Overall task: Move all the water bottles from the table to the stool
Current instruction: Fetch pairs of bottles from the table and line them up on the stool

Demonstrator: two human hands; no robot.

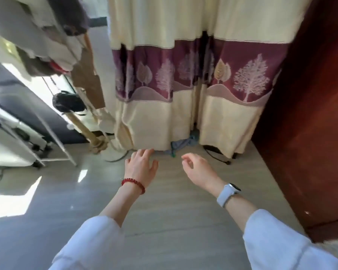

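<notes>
Both arms reach forward over a pale grey floor (164,221), and neither hand holds anything. The left hand (141,168) is palm-down with its fingers (144,152) loosely spread and relaxed; a red bead bracelet (133,185) circles that wrist. The right hand (198,170) hangs with fingers (186,157) lightly curled, thumb and forefinger near each other but pinching nothing — a white watch (228,193) sits on its wrist. Ahead hangs a cream curtain (183,117) with a purple tree-patterned band, a dark red wooden panel (310,114) to its right. The water bottles, the worktop and the stool lie outside this view.
</notes>
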